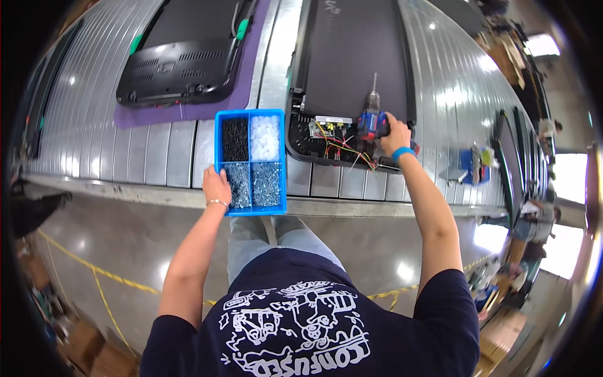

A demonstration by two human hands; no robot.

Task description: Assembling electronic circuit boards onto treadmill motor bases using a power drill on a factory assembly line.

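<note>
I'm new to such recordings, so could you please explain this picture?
There is no robot: these are a person's bare hands, seen from a downward-looking fisheye camera worn on their head, so straight edges bend. The right hand grips a blue-and-black power drill over a long black machine whose near end exposes coloured wires. The left hand touches a blue plastic tray with four compartments of black, white and silvery small parts. Another black machine lies on a purple mat. Beneath is a slatted grey metal surface.

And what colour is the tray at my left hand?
The tray is bright blue; the head view shows it best.
</note>
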